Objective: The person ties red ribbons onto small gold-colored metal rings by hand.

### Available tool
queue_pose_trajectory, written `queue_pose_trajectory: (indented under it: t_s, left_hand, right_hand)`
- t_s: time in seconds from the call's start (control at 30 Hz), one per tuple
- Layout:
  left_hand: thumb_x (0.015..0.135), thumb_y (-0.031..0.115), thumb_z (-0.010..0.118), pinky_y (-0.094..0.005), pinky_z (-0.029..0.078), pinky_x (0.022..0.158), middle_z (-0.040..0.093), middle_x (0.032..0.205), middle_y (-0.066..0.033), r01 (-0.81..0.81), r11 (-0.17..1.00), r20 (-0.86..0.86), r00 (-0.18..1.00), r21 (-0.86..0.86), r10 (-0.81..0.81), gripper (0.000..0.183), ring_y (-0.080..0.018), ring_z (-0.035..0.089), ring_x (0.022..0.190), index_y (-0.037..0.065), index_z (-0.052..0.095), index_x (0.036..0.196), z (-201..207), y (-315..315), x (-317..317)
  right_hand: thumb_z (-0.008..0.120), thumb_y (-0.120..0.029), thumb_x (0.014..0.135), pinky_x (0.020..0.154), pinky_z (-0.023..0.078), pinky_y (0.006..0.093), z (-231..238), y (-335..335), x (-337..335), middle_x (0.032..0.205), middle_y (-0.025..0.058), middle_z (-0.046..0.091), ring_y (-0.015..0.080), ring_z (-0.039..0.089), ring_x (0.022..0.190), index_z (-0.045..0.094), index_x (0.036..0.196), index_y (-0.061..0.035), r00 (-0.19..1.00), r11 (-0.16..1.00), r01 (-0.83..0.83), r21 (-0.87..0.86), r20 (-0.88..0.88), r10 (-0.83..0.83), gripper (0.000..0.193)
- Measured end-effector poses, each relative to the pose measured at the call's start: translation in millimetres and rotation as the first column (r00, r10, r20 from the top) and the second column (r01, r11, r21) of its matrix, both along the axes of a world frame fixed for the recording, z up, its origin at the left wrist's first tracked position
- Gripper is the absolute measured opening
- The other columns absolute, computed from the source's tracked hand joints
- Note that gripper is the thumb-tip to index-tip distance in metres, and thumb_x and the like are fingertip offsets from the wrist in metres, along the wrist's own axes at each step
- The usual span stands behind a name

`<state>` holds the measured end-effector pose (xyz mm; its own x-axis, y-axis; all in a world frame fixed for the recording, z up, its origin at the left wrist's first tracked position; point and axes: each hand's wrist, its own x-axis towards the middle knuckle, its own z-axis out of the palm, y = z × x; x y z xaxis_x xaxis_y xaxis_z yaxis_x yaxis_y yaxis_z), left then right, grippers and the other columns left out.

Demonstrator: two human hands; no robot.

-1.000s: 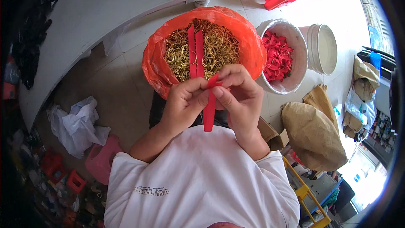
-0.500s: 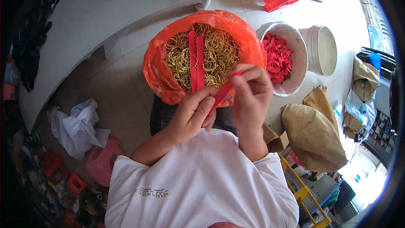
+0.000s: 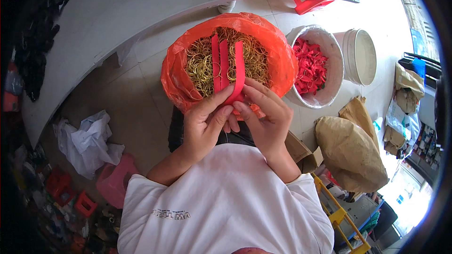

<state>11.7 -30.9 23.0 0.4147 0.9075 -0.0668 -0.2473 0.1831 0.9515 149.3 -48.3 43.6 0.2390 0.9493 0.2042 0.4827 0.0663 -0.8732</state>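
A red ribbon strip is pinched between my two hands, its lower end bent and its free end standing up over the gold rings. My left hand grips the bent end with thumb and fingers. Close beside it, my right hand is closed on the same end. Two more red strips lie side by side on the heap of gold-coloured metal rings. These rings fill a container lined with an orange plastic bag, just beyond my hands. Whether a ring is in my fingers is hidden.
Right of the orange bag stands a lined white bucket of red ribbon pieces, with another pale bucket behind. A grey table curves along the far left. Brown paper sacks lie right; a pink stool stands left.
My right hand has come down and left to meet my left hand. The strip, earlier stretched slanting between both hands, now bends at my fingers and points away from me.
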Motion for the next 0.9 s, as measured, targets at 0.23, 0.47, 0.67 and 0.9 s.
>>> queue_pose_trajectory:
  t_s: [0.23,0.47,0.67,0.9]
  left_hand:
    - [0.090,0.005,0.051,-0.0203,0.045,0.055,0.061,0.082,-0.0060,-0.030,0.925,-0.410,0.891,0.378,0.196,0.024,-0.0084,0.058,0.063,0.001,0.056,0.112,3.1,13.5,-6.4]
    - [0.077,0.000,0.067,-0.0206,0.045,0.073,0.057,0.088,-0.0021,0.272,0.952,0.136,0.958,-0.142,-0.254,0.050,-0.0058,0.056,0.083,0.003,0.042,0.121,4.7,17.8,-12.7]
    - [0.073,-0.004,0.068,-0.0207,0.049,0.064,0.060,0.087,-0.0049,0.204,0.979,-0.101,0.974,0.005,-0.202,0.020,-0.0091,0.060,0.076,-0.002,0.063,0.093,5.0,20.9,-16.1]
    - [0.071,-0.007,0.066,-0.0213,0.047,0.060,0.061,0.078,-0.0070,0.160,0.941,-0.279,0.957,0.299,-0.074,0.017,-0.0095,0.059,0.071,-0.002,0.064,0.087,8.4,23.0,-12.2]
  right_hand:
    - [0.068,0.002,0.065,0.073,0.048,0.0321,2.8,1.4,15.8,0.093,0.0106,0.063,0.0256,0.062,0.083,0.065,0.081,0.0013,0.957,0.981,-0.192,0.030,-0.214,0.194,0.016]
    - [0.069,-0.007,0.057,0.067,0.044,0.0329,6.5,-1.4,16.1,0.085,0.0065,0.058,0.0219,0.059,0.079,0.066,0.078,-0.0048,0.861,0.907,-0.226,0.355,0.508,0.016,0.022]
    - [0.069,0.004,0.067,0.057,0.047,0.0263,9.3,-9.9,18.3,0.082,0.0096,0.056,0.0187,0.060,0.069,0.067,0.086,-0.0020,0.910,0.948,-0.318,0.000,-0.279,0.305,0.020]
    - [0.067,0.003,0.070,0.052,0.046,0.0237,7.7,-9.2,16.0,0.080,0.0102,0.059,0.0137,0.058,0.060,0.064,0.089,0.0026,0.936,0.962,-0.272,-0.033,-0.243,0.256,0.019]
